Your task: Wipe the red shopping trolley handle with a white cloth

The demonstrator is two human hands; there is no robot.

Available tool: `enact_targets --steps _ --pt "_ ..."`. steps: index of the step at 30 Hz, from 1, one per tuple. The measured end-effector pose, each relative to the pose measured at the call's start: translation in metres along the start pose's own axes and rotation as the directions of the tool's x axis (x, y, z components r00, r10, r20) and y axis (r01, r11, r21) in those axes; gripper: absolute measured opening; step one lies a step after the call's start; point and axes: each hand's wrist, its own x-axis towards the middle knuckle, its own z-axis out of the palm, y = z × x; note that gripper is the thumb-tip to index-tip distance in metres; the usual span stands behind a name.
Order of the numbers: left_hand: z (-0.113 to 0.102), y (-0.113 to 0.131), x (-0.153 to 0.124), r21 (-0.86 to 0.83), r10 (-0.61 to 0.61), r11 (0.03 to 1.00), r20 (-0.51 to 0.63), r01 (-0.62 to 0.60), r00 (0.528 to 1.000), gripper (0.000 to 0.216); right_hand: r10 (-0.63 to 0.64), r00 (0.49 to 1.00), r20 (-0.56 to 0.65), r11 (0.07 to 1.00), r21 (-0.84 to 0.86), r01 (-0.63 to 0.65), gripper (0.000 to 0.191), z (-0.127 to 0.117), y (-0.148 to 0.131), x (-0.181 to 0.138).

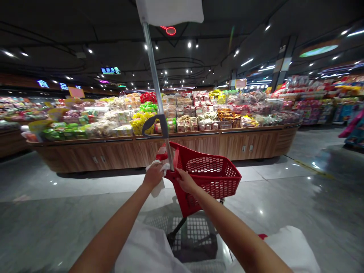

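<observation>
A red plastic shopping cart [213, 182] stands in front of me, its lattice basket pointing to the right. My left hand [153, 176] is closed over a crumpled white cloth [164, 167] at the handle end of the cart. My right hand [185, 180] is wrapped round the red rim, close to the base of a metal pole [155, 76]. That pole rises from the cart and carries a dark grey loop handle [155, 127] and a white panel [172, 11] at the top. Inside the basket I can make out no goods.
Beyond the cart runs a long wood-panelled display counter [196, 142] piled with packaged snacks [142, 123]. More stocked shelves [309, 98] stand at the right. Grey tiled floor [93, 220] lies around the cart. A yellow floor strip [313, 168] is at the right.
</observation>
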Motion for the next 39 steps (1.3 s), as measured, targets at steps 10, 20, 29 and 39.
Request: enact_targets --steps 10,20,29,39 --pt "0.0 0.077 -0.011 -0.245 0.409 0.88 -0.048 -0.408 0.911 0.031 0.258 0.832 -0.491 0.965 0.089 -0.247 0.028 -0.026 0.015 -0.029" --pt "0.012 0.082 0.045 -0.46 0.426 0.798 -0.026 -0.389 0.904 0.043 0.129 0.885 -0.447 0.968 0.25 -0.015 0.033 -0.094 0.066 -0.068" --pt "0.019 0.087 0.068 -0.335 0.193 0.924 -0.002 -0.182 0.981 0.038 0.019 0.841 -0.541 0.999 0.037 0.001 0.02 -0.132 0.071 -0.091" --pt "0.02 0.145 0.04 -0.323 0.184 0.924 -0.089 -0.203 0.979 0.033 0.171 0.929 -0.327 0.689 -0.634 -0.35 0.035 -0.113 -0.03 -0.081"
